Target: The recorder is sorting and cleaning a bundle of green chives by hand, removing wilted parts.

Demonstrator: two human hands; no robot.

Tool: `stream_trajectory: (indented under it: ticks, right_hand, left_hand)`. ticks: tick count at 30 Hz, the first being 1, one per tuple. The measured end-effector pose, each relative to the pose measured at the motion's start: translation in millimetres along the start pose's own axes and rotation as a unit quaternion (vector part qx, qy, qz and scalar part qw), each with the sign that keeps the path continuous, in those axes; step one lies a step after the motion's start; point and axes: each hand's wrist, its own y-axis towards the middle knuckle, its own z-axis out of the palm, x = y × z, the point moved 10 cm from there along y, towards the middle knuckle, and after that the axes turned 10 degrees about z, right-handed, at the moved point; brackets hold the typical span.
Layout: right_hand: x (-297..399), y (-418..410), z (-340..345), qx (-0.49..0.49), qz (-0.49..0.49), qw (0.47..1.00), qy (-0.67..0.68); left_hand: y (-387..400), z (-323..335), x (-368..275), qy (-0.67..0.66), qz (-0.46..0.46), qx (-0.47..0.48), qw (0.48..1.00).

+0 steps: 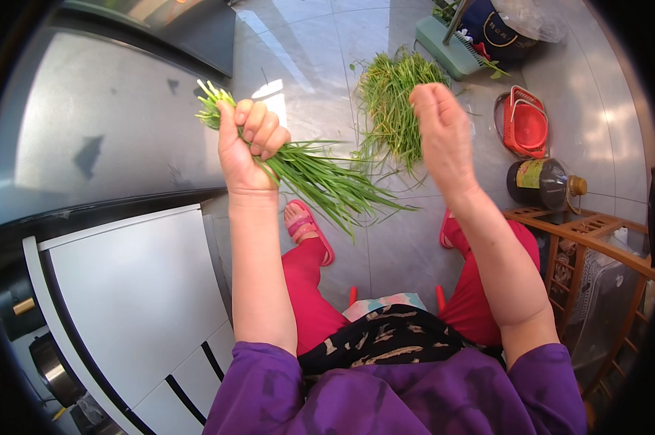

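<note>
My left hand (251,141) is wrapped around a bundle of green garlic chives (327,176). Their pale cut ends (213,95) stick out above my thumb, and the long leaves fan down to the right over the floor. My right hand (441,128), slightly blurred, is raised with its fingers curled closed; I see nothing held in it. Behind it, a loose heap of green and yellowed chive leaves (390,103) lies on the grey tiles, with stray bits scattered around its edge.
A green broom head (447,49) stands behind the heap. To the right are a red plastic basket (526,122) and a large dark bottle (542,182) on its side. A wooden rack (583,228) flanks my right leg; a white cabinet (137,293) is on my left.
</note>
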Motion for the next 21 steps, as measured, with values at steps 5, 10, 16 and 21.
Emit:
stream_trajectory:
  ticks: [5, 10, 16, 21]
  right_hand:
    - [3, 1, 14, 0.119, -0.022, 0.992, -0.022]
    - [35, -32, 48, 0.208, -0.098, 0.969, -0.085]
    - [35, -43, 58, 0.216, -0.111, 0.966, -0.085]
    - [25, -42, 60, 0.16, -0.079, 0.978, -0.107]
  left_hand:
    - [-2, -8, -5, -0.004, -0.014, -0.021, 1.0]
    - [-7, -15, 8, 0.011, -0.057, -0.046, 0.997]
    - [-7, -14, 20, 0.025, -0.083, -0.053, 0.995]
    - [-6, -16, 24, 0.024, -0.08, -0.053, 0.995]
